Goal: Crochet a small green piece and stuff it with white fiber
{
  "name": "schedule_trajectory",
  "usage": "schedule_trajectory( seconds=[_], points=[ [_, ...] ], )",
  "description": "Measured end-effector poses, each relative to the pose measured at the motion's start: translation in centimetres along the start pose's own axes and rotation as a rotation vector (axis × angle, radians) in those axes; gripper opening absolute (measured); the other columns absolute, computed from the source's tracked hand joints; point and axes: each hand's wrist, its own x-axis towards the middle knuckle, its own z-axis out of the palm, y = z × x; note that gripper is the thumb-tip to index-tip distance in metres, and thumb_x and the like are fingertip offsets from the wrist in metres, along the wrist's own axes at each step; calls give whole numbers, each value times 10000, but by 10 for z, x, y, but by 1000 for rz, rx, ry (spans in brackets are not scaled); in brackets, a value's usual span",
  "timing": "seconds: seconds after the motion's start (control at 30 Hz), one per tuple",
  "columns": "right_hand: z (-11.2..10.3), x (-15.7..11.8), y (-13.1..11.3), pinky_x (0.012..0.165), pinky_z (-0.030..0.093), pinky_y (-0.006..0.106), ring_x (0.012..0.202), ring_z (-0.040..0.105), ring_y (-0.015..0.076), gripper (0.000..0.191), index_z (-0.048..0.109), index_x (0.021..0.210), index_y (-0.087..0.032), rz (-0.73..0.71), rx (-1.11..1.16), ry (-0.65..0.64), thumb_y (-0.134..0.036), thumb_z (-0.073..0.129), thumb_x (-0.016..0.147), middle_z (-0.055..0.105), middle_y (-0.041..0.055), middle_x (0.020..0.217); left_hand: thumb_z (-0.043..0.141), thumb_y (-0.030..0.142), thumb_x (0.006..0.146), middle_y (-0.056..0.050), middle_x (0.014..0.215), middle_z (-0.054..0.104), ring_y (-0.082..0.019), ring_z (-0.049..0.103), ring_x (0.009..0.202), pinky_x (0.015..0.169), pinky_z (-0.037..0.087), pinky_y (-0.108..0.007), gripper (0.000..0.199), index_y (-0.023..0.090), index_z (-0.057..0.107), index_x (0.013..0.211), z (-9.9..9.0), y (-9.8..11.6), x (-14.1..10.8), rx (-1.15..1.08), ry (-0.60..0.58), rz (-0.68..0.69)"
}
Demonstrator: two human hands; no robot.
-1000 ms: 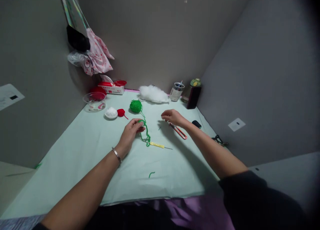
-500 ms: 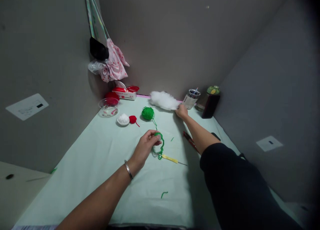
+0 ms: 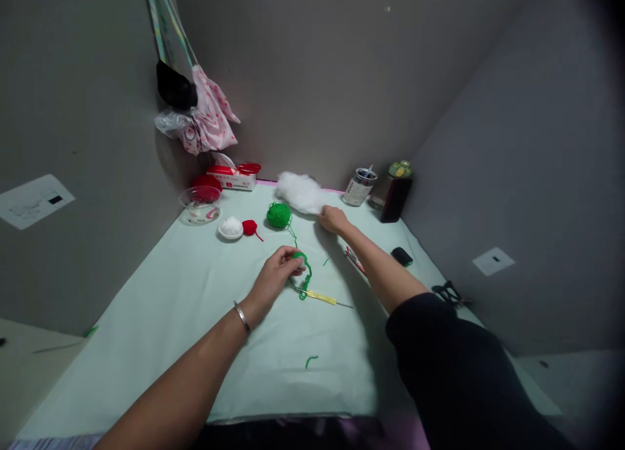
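Observation:
My left hand (image 3: 276, 277) pinches a green crochet piece (image 3: 307, 277), with a bit of white showing at its top by the fingertips. A crochet hook (image 3: 322, 297) with a yellow grip sits at the lower end of the green piece, on or just above the cloth. Green yarn runs from there back to a green yarn ball (image 3: 278, 215). Farther off, my right hand (image 3: 334, 220) has its fingers closed on the right end of a fluffy white clump of stuffing (image 3: 300, 193). Its fingertips are partly hidden.
Left of the yarn ball lie a white crocheted cup (image 3: 230, 228) and a small red ball (image 3: 249, 227). Behind them stand a clear tub (image 3: 200, 209) and a tissue box (image 3: 239, 178). A tin (image 3: 360, 188) and bottle (image 3: 400, 170) stand back right; glasses (image 3: 449, 294) lie at right.
The whole view has shifted, so everything appears farther left and the glasses and a black object now show at right. Both hands keep their hold, the right one still at the stuffing's end.

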Motion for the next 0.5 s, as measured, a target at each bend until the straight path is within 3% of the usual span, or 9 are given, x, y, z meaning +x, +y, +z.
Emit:
schedule_trajectory(
  seconds=[0.23, 0.5],
  points=[
    [-1, -23, -22, 961, 604, 468, 1145, 683, 251, 366, 634, 1323, -191, -83, -81, 7, -375, 659, 1008, 655, 112, 1350, 748, 271, 774, -92, 1044, 743, -186, 693, 843, 833, 563, -368, 171, 184, 634, 868, 2, -1, -3, 13, -14, -7],
    [-5, -22, -38, 963, 603, 469, 1146, 682, 250, 365, 634, 1323, -189, -141, -63, -30, -374, 658, 1009, 654, 113, 1352, 748, 280, 756, -69, 992, 731, -161, 649, 794, 833, 560, -354, 190, 182, 629, 867, 1, -2, -1, 40, 1, -5]
  ],
)
